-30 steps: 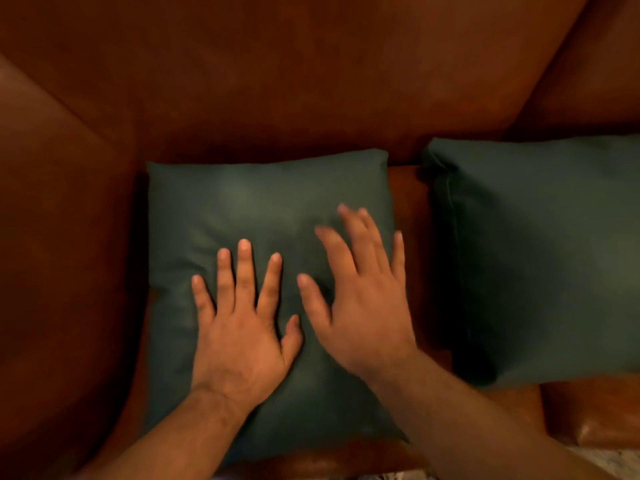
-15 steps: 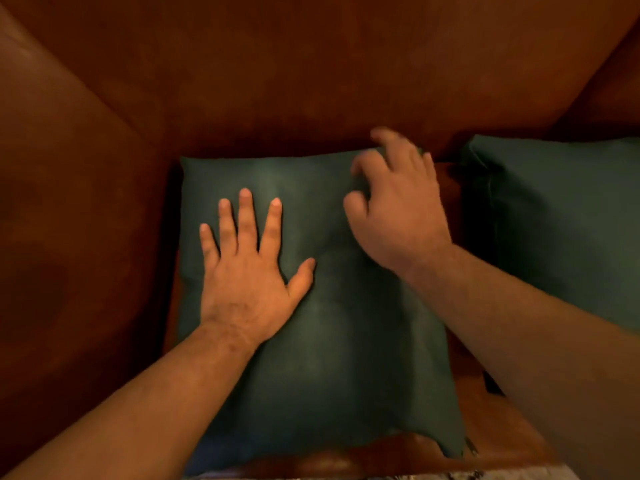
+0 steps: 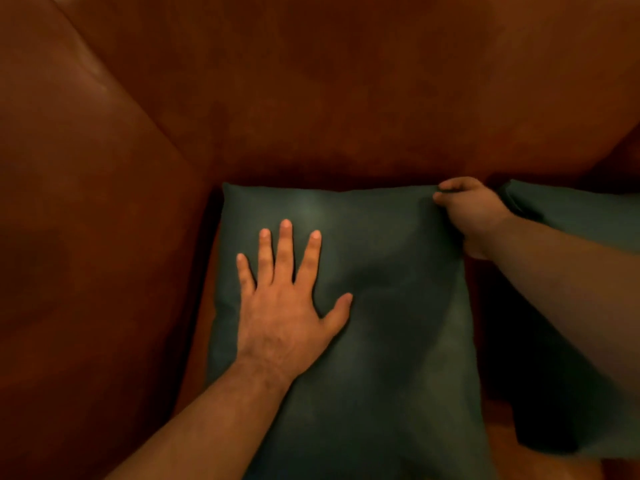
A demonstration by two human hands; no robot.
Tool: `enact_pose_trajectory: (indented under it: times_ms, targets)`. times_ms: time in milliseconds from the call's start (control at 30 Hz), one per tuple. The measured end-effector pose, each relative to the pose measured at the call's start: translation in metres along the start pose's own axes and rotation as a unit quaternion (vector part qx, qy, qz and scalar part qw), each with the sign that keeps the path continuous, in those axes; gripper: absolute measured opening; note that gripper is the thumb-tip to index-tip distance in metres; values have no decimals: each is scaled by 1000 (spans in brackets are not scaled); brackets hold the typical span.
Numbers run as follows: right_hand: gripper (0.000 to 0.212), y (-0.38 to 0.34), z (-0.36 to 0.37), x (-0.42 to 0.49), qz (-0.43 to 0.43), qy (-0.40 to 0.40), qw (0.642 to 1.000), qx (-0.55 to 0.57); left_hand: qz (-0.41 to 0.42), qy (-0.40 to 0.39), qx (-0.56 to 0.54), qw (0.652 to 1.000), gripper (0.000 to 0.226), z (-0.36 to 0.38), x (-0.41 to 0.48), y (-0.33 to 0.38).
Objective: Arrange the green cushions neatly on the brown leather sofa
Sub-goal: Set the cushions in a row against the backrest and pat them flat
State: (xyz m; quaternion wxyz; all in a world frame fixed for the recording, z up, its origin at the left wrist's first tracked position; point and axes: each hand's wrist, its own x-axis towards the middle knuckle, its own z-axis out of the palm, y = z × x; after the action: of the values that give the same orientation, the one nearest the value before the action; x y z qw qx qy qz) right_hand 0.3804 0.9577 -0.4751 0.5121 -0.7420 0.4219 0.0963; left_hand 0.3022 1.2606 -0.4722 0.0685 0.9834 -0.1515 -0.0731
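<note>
Five spread fingers of my left hand press flat on the left green cushion; my right hand pinches its far right corner. It lies on the brown leather sofa seat against the backrest, the right green cushion just beside.

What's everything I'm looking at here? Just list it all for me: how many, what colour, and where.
sofa: one, brown leather, fills the view; back at the top, arm at the left.
centre cushion: one, dark green, on the seat in the corner by the sofa's arm and back.
right cushion: one, dark green, on the seat to the right of the centre cushion, partly hidden behind the right forearm.
left hand: one, rests flat with fingers spread on the centre cushion's left half.
right hand: one, pinches the centre cushion's far right corner.
</note>
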Motion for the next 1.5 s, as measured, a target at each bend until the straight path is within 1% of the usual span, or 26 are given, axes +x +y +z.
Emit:
enact_pose_trajectory:
  times_ms: [33, 133, 167, 233, 300, 333, 367, 400, 533, 600, 700, 733, 800, 867, 900, 967, 1033, 1067, 1100, 1133, 1167, 1267, 1333, 1367, 1400, 1500]
  targets:
    - [14, -2, 0, 4, 9, 17, 999, 28, 2, 5, -15, 1000, 97, 0, -1, -2]
    - [25, 1, 3, 10, 12, 46, 998, 50, 0, 38, -99, 994, 100, -1, -5, -10]
    - [26, 2, 6, 12, 2, 65, 997, 45, -21, 56, -141, 988, 102, -2, -6, -14]
    - [26, 3, 14, 13, -24, 103, 994, 24, -117, 89, -214, 966, 105, -5, -2, -23]
    - [35, 1, 21, 11, -27, 123, 992, 23, -245, 81, -307, 916, 104, -8, 5, -38]
    - [42, -2, 23, 10, -15, 120, 992, 37, -301, 62, -372, 876, 103, -10, 9, -45]
    - [48, -4, 24, 9, -1, 113, 992, 49, -344, 40, -429, 835, 103, -11, 12, -51]
    - [52, -7, 25, 7, 10, 105, 993, 55, -366, 16, -456, 811, 107, -13, 14, -56]
    - [53, -13, 23, 2, 29, 97, 992, 80, -387, -36, -450, 804, 131, -15, 21, -72]
    - [50, -13, 20, 3, 42, 103, 991, 81, -398, -63, -504, 764, 129, -14, 19, -78]
    - [48, -15, 16, 5, 90, 82, 988, 98, -409, -132, -602, 673, 111, -12, 13, -90]
    - [47, -16, 13, 5, 107, 70, 985, 115, -407, -145, -612, 662, 111, -13, 11, -93]
    - [40, -16, 5, 8, 130, 56, 985, 97, -405, -136, -599, 678, 113, -16, 10, -96]
    - [30, -17, 3, 11, 108, 67, 992, 3, -403, -112, -595, 687, 109, -15, 8, -97]
    - [26, -21, 6, 8, 71, 76, 992, -77, -401, -106, -600, 684, 108, -14, 7, -96]
    - [29, -33, 20, -6, -26, 119, 972, -203, -402, -106, -612, 672, 106, -12, 4, -95]
    - [36, -47, 41, -31, -120, 129, 957, -229, -410, -110, -649, 631, 101, -11, 3, -96]
    - [32, -52, 53, -44, -162, 121, 953, -227, -416, -109, -666, 610, 96, -12, 3, -97]
    - [26, -56, 67, -55, -201, 94, 947, -233, -419, -105, -670, 604, 88, -11, 4, -98]
    - [29, -61, 83, -69, -240, 59, 934, -257, -416, -95, -661, 618, 80, -9, 6, -100]
    - [39, -63, 98, -82, -275, 25, 913, -301, -407, -82, -638, 649, 74, -6, 7, -101]
    - [75, -65, 148, -118, -374, -45, 808, -453, -388, -38, -553, 737, 60, 1, 12, -102]
    - [83, -59, 175, -132, -421, -80, 746, -510, -389, -14, -482, 785, 57, 0, 14, -103]
    - [82, -55, 185, -133, -433, -92, 726, -527, -394, -8, -461, 795, 58, -1, 14, -104]
    - [81, -51, 192, -132, -437, -100, 713, -539, -406, -9, -475, 780, 60, -2, 12, -106]
    - [75, -45, 198, -124, -427, -104, 708, -553, -417, -113, -641, 634, 64, -5, -2, -110]
